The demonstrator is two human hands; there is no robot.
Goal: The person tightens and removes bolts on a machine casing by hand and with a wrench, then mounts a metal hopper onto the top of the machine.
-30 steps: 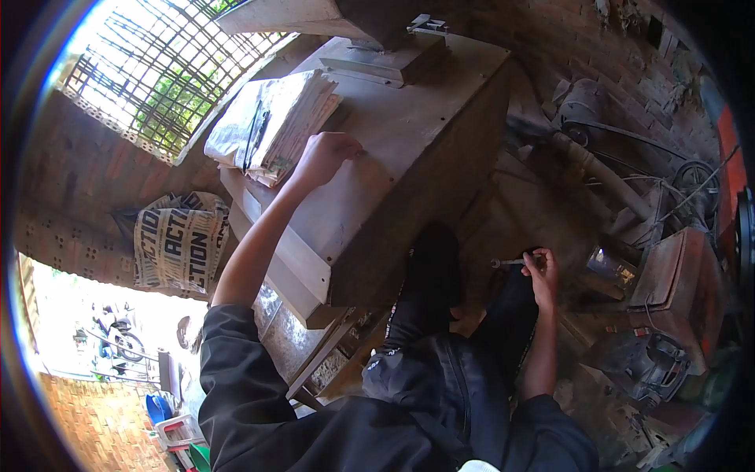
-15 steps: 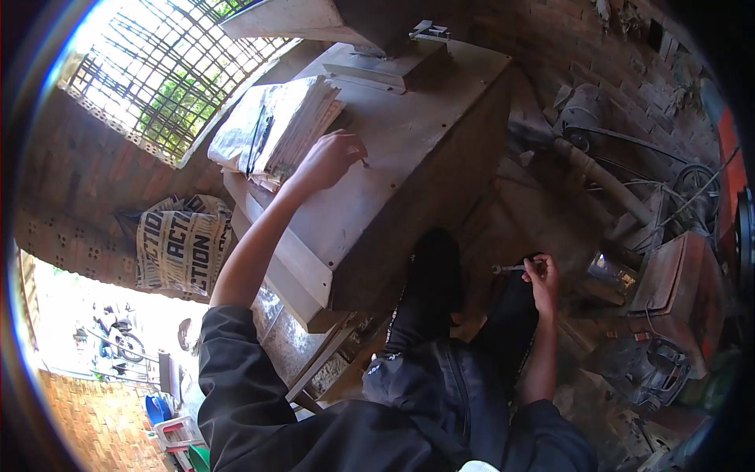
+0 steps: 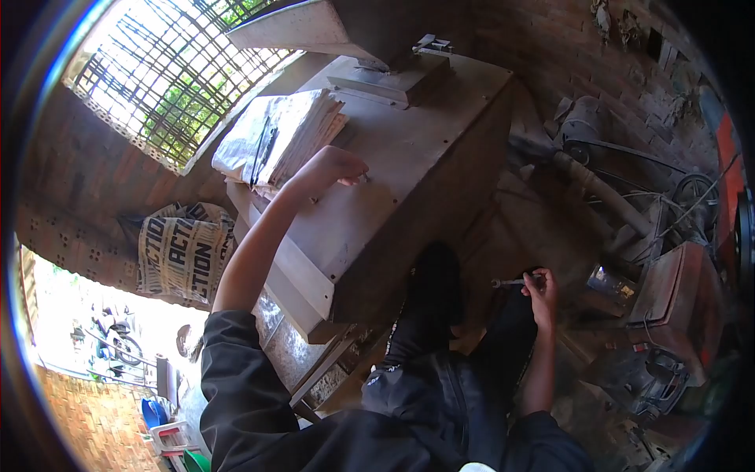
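My left hand (image 3: 332, 165) is over the sloping top of a large metal machine housing (image 3: 393, 157), its thumb and fingers pinched on a small bolt (image 3: 364, 178). Fine detail of that bolt is too small to make out. Low on the right, near my knee, my right hand (image 3: 541, 297) is closed around one end of a wrench (image 3: 507, 282), whose open jaw points left. Close to my left wrist, another small bolt head (image 3: 314, 200) shows on the housing.
Folded white sacks (image 3: 271, 141) lie on the housing beside a metal hopper (image 3: 314, 27). A printed sack (image 3: 185, 248) is at the left wall. To the right are a motor (image 3: 586, 122) with belt and pulley, a pipe (image 3: 602, 193) and a rusty red machine (image 3: 668, 295).
The whole scene sits slightly lower as my head view shifts. My left fingers have turned a little at the bolt, while my right hand keeps its hold on the wrench.
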